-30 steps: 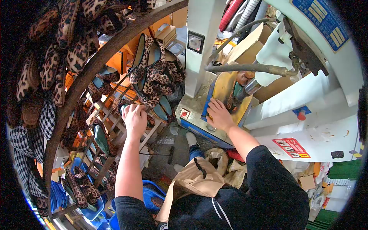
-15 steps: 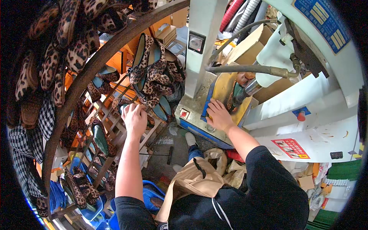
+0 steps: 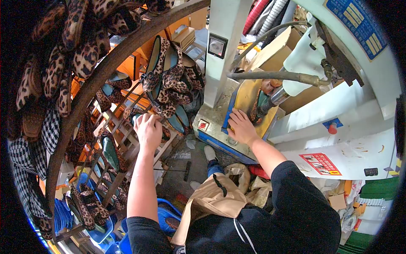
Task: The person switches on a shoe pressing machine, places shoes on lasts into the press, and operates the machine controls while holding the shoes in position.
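My left hand [image 3: 148, 130] is closed at the shoe rack, its fingers curled over and away from me. A leopard-print shoe [image 3: 135, 115] shows just beyond the fingertips; what the fingers grip is hidden. My right hand [image 3: 242, 128] lies with fingers extended on the near edge of a yellow pad [image 3: 267, 122] with a blue side, on the machine. Past those fingers, a leopard-print shoe with a green inside [image 3: 263, 102] sits under the machine's metal press rod [image 3: 279, 96].
Bunched leopard-print flats [image 3: 171, 76] hang on the rack ahead. A curved brown rack bar [image 3: 84, 95] crosses the left side, with more shoes [image 3: 55, 72] beyond it. A hose [image 3: 270, 76] spans the machine. A red switch [image 3: 203, 125] and a red button [image 3: 333, 128] are on it.
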Demonstrator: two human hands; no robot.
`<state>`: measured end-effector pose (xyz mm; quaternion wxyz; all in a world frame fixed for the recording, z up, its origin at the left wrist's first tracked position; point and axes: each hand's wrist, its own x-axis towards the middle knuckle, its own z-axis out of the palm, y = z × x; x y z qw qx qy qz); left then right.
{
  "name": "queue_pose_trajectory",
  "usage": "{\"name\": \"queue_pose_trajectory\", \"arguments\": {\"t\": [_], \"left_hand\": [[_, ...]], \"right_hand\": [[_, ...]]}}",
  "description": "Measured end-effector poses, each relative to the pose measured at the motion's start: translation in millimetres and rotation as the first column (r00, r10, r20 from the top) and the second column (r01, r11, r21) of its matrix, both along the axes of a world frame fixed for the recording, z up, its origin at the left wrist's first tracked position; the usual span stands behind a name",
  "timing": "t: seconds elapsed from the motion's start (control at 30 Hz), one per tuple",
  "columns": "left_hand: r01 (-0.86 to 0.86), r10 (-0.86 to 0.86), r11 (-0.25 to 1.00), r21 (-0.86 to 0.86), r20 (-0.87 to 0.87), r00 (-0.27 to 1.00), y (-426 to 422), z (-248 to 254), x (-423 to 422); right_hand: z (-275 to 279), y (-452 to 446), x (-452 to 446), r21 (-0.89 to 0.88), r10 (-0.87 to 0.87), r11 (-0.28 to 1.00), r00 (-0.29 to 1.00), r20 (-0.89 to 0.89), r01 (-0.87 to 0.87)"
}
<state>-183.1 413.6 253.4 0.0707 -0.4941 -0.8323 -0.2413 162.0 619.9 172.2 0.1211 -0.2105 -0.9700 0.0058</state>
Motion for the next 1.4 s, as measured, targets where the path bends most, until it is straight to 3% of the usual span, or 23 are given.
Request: {"name": "queue_pose_trajectory", "arguments": {"t": [0.5,1.4], "left_hand": [[-0.014,0.014,1.000,-0.009,0.051,0.999,1.1,-5.1,-2.7],[-0.010,0.013,0.997,0.074,-0.044,0.999,2.1,-9.5,-3.3]], "right_hand": [[2.0,-0.5,-1.4,0.026,0.001,1.000,1.000,-0.018,-0.001],[-4.5,1.7,0.6,0.015,0.015,1.000,0.999,-0.031,-0.014]]}}
